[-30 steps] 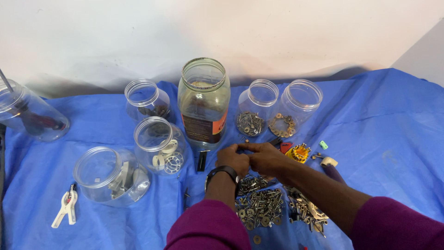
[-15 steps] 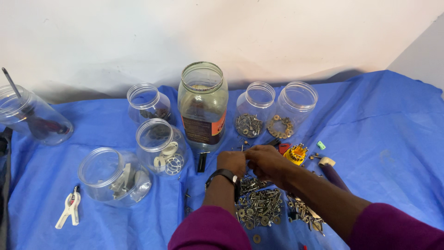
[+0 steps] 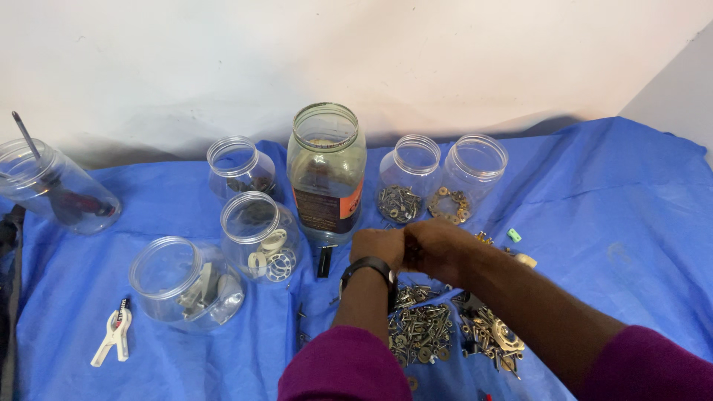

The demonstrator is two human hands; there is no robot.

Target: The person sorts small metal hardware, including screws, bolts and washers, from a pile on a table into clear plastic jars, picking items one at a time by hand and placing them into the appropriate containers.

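Left hand [image 3: 377,246] and right hand [image 3: 434,249] meet above the loose hardware pile [image 3: 420,330], fingers pinched together on something too small to identify. Two small jars [image 3: 405,182] hold sorted pieces; most hardware remains unsorted on the blue cloth [image 3: 609,223].

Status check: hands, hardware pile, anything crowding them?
Left hand and right hand together, fingers closed on something small, unidentifiable. Screw pile directly below. Tall glass jar close behind, not touching.
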